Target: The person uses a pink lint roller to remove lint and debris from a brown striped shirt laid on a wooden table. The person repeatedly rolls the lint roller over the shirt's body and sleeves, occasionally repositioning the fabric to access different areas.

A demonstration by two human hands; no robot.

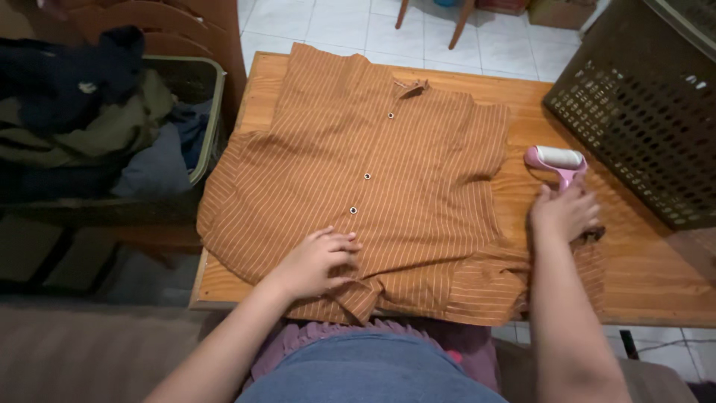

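An orange-brown striped button shirt lies spread flat on a wooden table, collar at the far side. My left hand rests palm down on the shirt's near hem, fingers loosely curled, holding nothing. My right hand is closed around the handle of a pink lint roller, whose white roll lies on the table just right of the shirt's sleeve.
A dark perforated plastic basket stands on the table's right end. A laundry basket full of dark and green clothes sits left of the table. Chair legs and white floor tiles lie beyond the far edge.
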